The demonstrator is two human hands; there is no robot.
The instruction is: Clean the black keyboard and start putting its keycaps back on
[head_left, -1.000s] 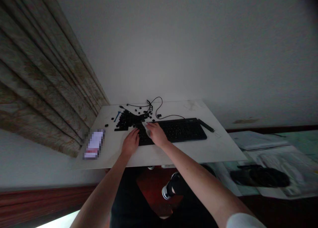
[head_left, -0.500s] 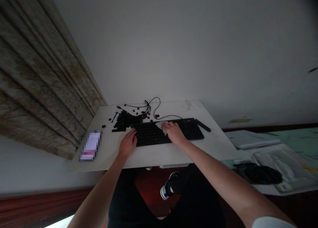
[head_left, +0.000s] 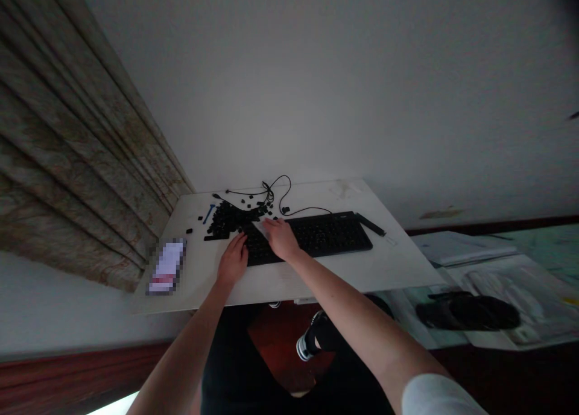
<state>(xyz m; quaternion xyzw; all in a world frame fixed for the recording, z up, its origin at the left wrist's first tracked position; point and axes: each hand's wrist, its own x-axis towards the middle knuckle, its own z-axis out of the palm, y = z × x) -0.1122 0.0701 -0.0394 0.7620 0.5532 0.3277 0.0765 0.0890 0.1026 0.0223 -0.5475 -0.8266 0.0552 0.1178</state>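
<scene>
A black keyboard (head_left: 325, 237), with its keycaps off, lies across the white table. My left hand (head_left: 233, 261) grips the keyboard's left end, its fingers along the edge. My right hand (head_left: 283, 240) is closed on a white wipe (head_left: 261, 228), pressed against the left part of the keyboard; most of the wipe is hidden under the fingers. Behind my left hand lies a heap of loose black keycaps (head_left: 221, 219), several of them scattered about it. The keyboard's black cable (head_left: 270, 193) runs in loops toward the wall.
A blue tool (head_left: 208, 213) lies left of the heap. A phone (head_left: 166, 266), blurred out, rests near the table's left edge. Right of the keyboard is a dark strip-like object (head_left: 371, 224). Papers (head_left: 461, 249) and a black bag-like thing (head_left: 468, 310) lie on a lower surface to the right.
My right hand has slid left over the keyboard with the wipe, from its middle to near my left hand. My left hand has stayed at the left end.
</scene>
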